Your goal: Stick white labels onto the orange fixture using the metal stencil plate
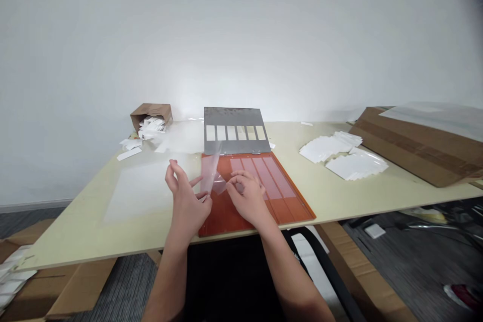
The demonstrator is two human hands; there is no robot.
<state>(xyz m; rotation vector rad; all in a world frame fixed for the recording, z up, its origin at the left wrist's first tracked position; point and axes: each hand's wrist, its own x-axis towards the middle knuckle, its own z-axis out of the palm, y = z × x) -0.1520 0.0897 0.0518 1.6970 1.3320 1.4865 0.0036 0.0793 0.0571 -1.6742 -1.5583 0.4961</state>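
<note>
My left hand (186, 196) pinches the lower end of a clear plastic film strip (211, 171) that stands up from an orange board (287, 201). My right hand (247, 196) rests on the board with fingers curled, pressing the strip's other end near several pale strips (264, 176) laid in a row. A grey metal plate (234, 121) with a row of rectangular windows stands hinged open at the board's far edge.
The beige table (339, 191) carries piles of white cards (343, 156) at the right, a long flat cardboard box (418, 146) at far right, and a tipped small carton (151, 113) spilling white pieces at far left. A translucent sheet (139, 186) lies left. Cardboard lies on the floor.
</note>
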